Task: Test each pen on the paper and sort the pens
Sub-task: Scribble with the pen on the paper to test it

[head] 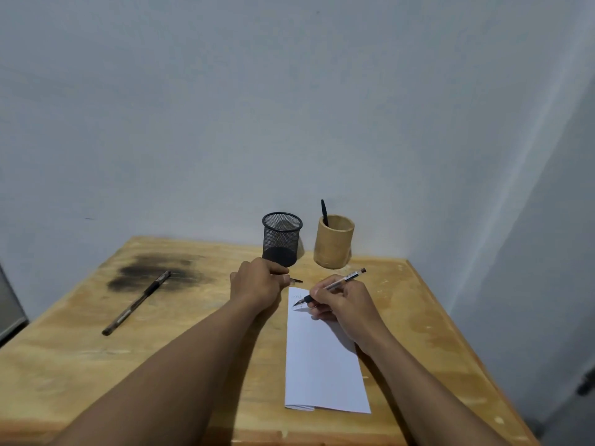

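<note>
Writing on the folded paper with a clear-barrelled pen, held in the right hand.

The pen is gripped between the right hand's fingers, its tip set on the paper's far end at about 9 o'clock from the hand, where faint scribbles are seen, and its capless tail pointing toward 2 o'clock. A small dark piece, probably the pen's cap, is pinched in the closed left hand, just beyond the paper's far left corner. A second pen lies on the wooden table well apart at 9 o'clock, across a black stain. At 12 o'clock stand a black mesh cup and a bamboo cup, a dark pen standing in the latter.
</note>
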{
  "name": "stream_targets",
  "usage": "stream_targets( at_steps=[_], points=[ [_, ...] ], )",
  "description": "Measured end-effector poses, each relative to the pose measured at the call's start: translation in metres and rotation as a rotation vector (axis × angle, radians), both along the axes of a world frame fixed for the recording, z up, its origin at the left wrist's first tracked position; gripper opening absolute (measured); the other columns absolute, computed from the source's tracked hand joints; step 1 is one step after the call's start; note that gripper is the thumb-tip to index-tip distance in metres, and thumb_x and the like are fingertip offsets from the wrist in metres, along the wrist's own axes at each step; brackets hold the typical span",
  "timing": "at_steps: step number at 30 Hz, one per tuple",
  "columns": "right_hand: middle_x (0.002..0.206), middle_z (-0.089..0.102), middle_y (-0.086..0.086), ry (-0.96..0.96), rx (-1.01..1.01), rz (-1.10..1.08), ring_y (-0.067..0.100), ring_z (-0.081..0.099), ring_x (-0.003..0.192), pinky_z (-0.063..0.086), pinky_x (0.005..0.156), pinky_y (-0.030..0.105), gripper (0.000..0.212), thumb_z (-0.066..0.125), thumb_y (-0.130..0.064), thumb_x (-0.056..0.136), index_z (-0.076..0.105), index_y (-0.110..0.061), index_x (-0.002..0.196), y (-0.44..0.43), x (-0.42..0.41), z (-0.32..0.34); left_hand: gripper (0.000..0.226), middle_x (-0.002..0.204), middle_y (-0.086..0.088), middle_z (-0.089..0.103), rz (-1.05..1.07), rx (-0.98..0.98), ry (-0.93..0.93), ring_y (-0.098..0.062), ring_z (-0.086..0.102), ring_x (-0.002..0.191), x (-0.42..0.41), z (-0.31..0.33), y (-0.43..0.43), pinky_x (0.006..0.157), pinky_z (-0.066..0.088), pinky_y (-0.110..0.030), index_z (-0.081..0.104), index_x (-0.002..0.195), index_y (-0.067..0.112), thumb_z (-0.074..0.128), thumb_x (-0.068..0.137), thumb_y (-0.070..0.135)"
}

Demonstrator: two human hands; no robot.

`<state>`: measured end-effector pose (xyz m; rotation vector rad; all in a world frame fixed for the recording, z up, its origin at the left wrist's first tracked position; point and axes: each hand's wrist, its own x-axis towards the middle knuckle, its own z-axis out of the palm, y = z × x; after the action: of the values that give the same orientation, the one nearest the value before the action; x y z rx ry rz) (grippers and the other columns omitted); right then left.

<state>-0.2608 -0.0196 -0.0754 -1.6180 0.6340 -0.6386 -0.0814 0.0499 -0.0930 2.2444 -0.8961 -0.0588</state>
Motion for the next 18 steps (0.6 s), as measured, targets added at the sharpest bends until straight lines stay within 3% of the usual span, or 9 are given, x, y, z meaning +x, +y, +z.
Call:
stream_targets(
  at_steps=[6, 9, 11, 14, 18],
  points=[
    [0.082, 0.076, 0.021, -0.006, 0.008, -0.004, 0.022, 0.072, 0.068, 0.063, 0.068, 0.031, 0.011, 0.066, -0.006, 0.096, 0.074, -0.002, 0.088, 0.000, 0.000, 0.000, 0.026, 0.115, 0.002, 0.074, -0.044, -0.048, -0.078, -0.024, 0.061, 0.112, -0.008, -0.002, 0.034, 0.095, 0.047, -0.043, 0.074, 0.114, 0.032, 0.059, 0.094, 0.041],
    [0.082, 0.076, 0.020, -0.008, 0.012, -0.016, 0.019, 0.072, 0.067, 0.062, 0.065, 0.030, 0.013, 0.066, -0.008, 0.096, 0.075, -0.004, 0.087, 0.000, 0.000, 0.003, 0.041, 0.129, 0.005, 0.068, -0.206, -0.028, -0.168, -0.021, 0.056, 0.122, -0.024, -0.002, 0.063, 0.099, 0.046, -0.042, 0.068, 0.125, 0.031, 0.053, 0.092, 0.049],
    [0.081, 0.077, 0.015, 0.007, -0.032, -0.074, 0.017, 0.071, 0.066, 0.060, 0.061, 0.028, 0.014, 0.066, -0.013, 0.097, 0.075, -0.009, 0.087, 0.000, 0.002, 0.003, 0.054, 0.147, 0.003, 0.053, -0.279, 0.075, -0.169, -0.021, 0.041, 0.139, -0.035, -0.001, 0.076, 0.110, 0.037, -0.042, 0.056, 0.138, 0.035, 0.050, 0.090, 0.059],
    [0.078, 0.076, 0.009, -0.040, -0.081, -0.188, 0.018, 0.069, 0.066, 0.062, 0.061, 0.037, 0.014, 0.065, -0.018, 0.097, 0.074, -0.016, 0.086, 0.001, 0.008, 0.007, 0.064, 0.162, -0.004, 0.029, -0.337, 0.289, -0.204, -0.026, 0.012, 0.152, -0.041, -0.007, 0.079, 0.120, 0.017, -0.052, 0.035, 0.148, 0.046, 0.043, 0.089, 0.068],
    [0.069, 0.071, 0.006, -0.093, -0.004, -0.190, 0.013, 0.065, 0.061, 0.060, 0.062, 0.039, 0.009, 0.073, -0.014, 0.091, 0.074, -0.006, 0.085, 0.016, 0.025, 0.012, 0.062, 0.164, -0.005, 0.022, -0.305, 0.355, -0.214, -0.026, 0.004, 0.154, -0.036, -0.010, 0.082, 0.121, 0.005, -0.055, 0.032, 0.149, 0.048, 0.035, 0.091, 0.071]
  ],
)
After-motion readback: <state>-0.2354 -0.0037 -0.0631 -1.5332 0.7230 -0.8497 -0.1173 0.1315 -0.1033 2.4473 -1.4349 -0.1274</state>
